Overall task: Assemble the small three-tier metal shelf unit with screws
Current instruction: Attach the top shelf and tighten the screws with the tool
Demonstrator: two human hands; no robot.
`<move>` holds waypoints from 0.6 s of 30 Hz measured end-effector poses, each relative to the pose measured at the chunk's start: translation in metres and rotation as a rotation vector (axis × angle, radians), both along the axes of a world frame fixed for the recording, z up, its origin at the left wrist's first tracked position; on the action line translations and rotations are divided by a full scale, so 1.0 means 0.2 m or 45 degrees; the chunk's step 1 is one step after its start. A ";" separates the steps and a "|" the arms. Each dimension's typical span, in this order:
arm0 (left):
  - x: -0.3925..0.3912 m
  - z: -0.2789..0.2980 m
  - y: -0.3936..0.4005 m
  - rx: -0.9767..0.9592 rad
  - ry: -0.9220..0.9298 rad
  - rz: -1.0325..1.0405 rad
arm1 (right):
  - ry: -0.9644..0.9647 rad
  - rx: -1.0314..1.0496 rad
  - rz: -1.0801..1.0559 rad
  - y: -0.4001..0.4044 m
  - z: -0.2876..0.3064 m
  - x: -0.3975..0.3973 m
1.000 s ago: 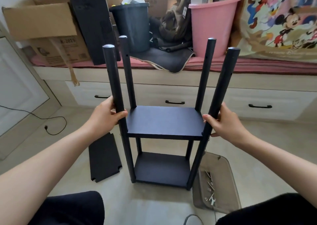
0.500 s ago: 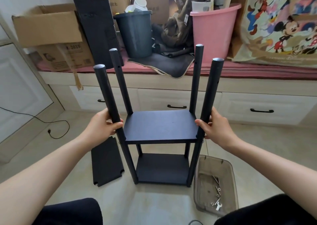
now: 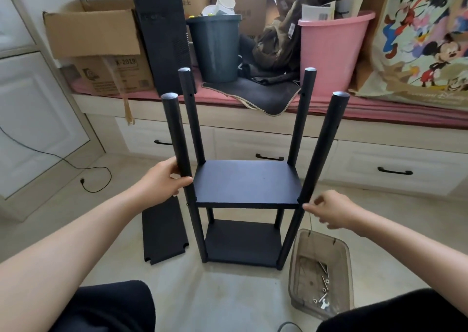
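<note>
Shelf unit (image 3: 247,187) upright on the floor, centre frame, two tiers fitted, four posts standing up.

Our left hand (image 3: 162,183) grips the front-left post (image 3: 178,141) just above the upper tier, fingers curled round it. Our right hand (image 3: 331,208) sits just beside the front-right post (image 3: 321,149) at tier level, fingers loosely bent, holding nothing; we can't tell if a fingertip touches. Loose shelf panel (image 3: 163,230) lies flat lower left. Clear tray (image 3: 344,260) with screws (image 3: 325,279) and a small wrench (image 3: 324,305) lower right.
</note>
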State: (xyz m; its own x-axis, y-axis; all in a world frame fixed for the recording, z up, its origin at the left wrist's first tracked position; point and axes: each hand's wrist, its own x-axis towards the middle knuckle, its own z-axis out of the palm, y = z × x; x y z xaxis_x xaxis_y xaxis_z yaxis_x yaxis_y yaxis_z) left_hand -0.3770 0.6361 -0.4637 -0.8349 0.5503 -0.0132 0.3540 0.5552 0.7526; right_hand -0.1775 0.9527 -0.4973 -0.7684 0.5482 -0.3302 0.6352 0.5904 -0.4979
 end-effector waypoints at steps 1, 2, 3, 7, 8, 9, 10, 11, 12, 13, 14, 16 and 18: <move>-0.01 0.00 -0.02 -0.014 -0.056 -0.012 | -0.058 -0.039 0.007 -0.02 0.00 0.02; -0.02 0.01 -0.04 -0.024 -0.122 -0.013 | -0.071 -0.063 0.019 -0.04 0.00 0.03; -0.03 0.02 -0.06 -0.032 -0.178 -0.007 | -0.066 -0.067 0.041 -0.06 0.00 0.03; -0.07 0.02 -0.17 -0.118 -0.256 -0.008 | -0.033 -0.042 0.175 -0.20 -0.03 -0.03; -0.08 0.01 -0.20 -0.151 -0.275 -0.015 | -0.035 -0.063 0.201 -0.25 -0.06 -0.07; -0.09 0.00 -0.23 -0.185 -0.291 -0.019 | -0.050 -0.088 0.224 -0.30 -0.10 -0.10; -0.10 -0.01 -0.26 -0.219 -0.305 -0.019 | -0.063 -0.119 0.248 -0.35 -0.15 -0.14; -0.11 -0.03 -0.29 -0.250 -0.319 -0.016 | -0.074 -0.162 0.269 -0.41 -0.20 -0.18; -0.12 -0.05 -0.32 -0.280 -0.333 -0.013 | -0.079 -0.206 0.288 -0.46 -0.25 -0.23; -0.13 -0.08 -0.36 -0.312 -0.346 -0.012 | -0.086 -0.242 0.313 -0.53 -0.30 -0.28; -0.14 -0.11 -0.41 -0.348 -0.357 -0.011 | -0.088 -0.269 0.344 -0.59 -0.35 -0.33; -0.17 -0.21 -0.50 -0.411 -0.374 0.001 | -0.095 -0.317 0.394 -0.72 -0.43 -0.42; -0.20 -0.32 -0.59 -0.424 -0.394 0.056 | -0.106 -0.375 0.406 -0.84 -0.52 -0.51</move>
State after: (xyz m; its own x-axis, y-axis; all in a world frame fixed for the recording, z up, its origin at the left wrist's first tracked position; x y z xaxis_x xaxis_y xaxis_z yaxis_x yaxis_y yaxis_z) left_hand -0.4171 0.5182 -0.5287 -0.7862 0.4381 -0.4358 0.1117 0.7944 0.5970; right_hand -0.2803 0.7851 -0.6015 -0.8482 0.1611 -0.5047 0.4891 0.6040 -0.6293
